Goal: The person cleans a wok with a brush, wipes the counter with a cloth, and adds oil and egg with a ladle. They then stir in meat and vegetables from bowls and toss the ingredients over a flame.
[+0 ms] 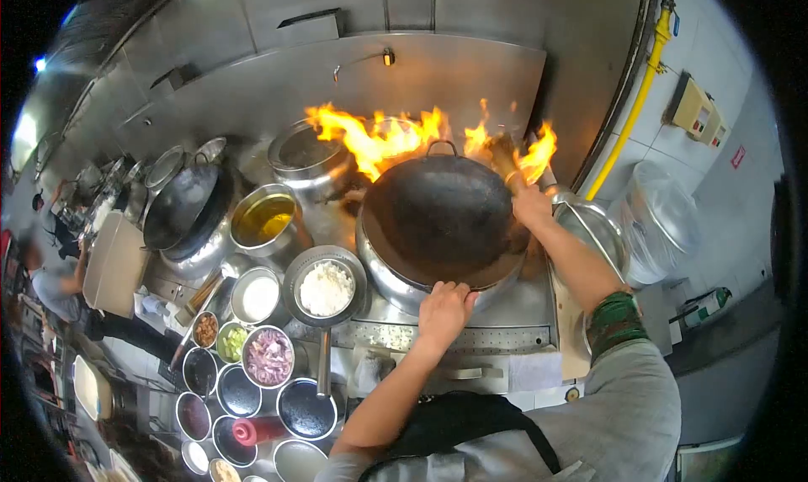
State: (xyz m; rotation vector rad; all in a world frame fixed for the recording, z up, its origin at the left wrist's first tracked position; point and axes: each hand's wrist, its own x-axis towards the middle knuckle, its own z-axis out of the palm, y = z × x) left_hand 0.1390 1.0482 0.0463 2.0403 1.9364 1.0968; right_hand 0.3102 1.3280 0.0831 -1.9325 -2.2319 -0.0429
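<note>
A large dark wok (442, 213) sits on the burner ring with a little brownish residue around its inner wall. My left hand (446, 315) is closed on the wok's near rim. At the right side of the wok, my right hand (532, 207) grips a tan wok brush (504, 158), held up over the far right rim. Tall flames (379, 141) rise behind the wok and around the brush. To the left, cooked white rice (326, 288) lies in a perforated strainer ladle (324, 360), its handle pointing toward me.
An oil pot (268, 223) and a lidded pot (307, 149) stand left of the flames. A second wok (187, 208) is farther left. Tubs of chopped red onion (268, 357), greens and sauces crowd the near left, with a red squeeze bottle (257, 431). A co-worker (59, 288) stands at far left.
</note>
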